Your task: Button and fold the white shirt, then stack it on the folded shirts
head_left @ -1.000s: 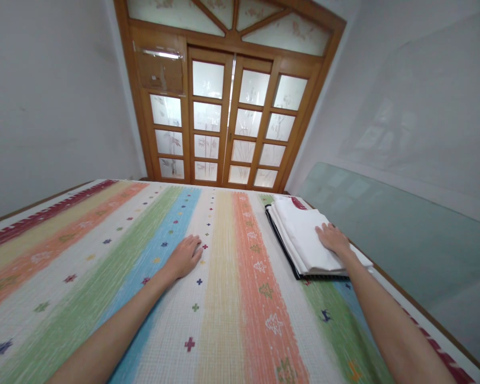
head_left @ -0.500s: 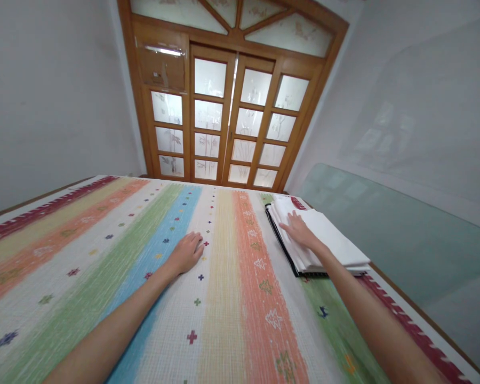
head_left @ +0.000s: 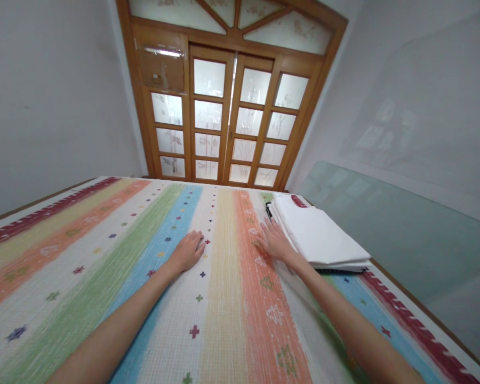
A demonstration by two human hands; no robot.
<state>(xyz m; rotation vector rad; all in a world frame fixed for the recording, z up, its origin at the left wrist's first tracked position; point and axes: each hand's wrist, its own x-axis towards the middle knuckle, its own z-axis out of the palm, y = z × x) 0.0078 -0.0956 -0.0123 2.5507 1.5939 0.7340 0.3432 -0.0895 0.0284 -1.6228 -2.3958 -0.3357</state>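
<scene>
My left hand (head_left: 187, 250) lies flat, palm down, on the striped multicoloured mat (head_left: 104, 256), over its blue and white stripes, holding nothing. My right hand (head_left: 274, 242) rests flat with fingers spread on the orange stripe, just left of a folded white cloth (head_left: 320, 237). That cloth is stacked on a dark item whose edge (head_left: 336, 271) peeks out beneath it, near the mat's right side.
A wooden double door with frosted glass panes (head_left: 232, 117) stands beyond the mat's far edge. A pale green glass sheet (head_left: 404, 234) leans along the right wall. White walls close both sides.
My right hand slid left off the folded white cloth onto the mat's orange stripe. My left hand stayed in place.
</scene>
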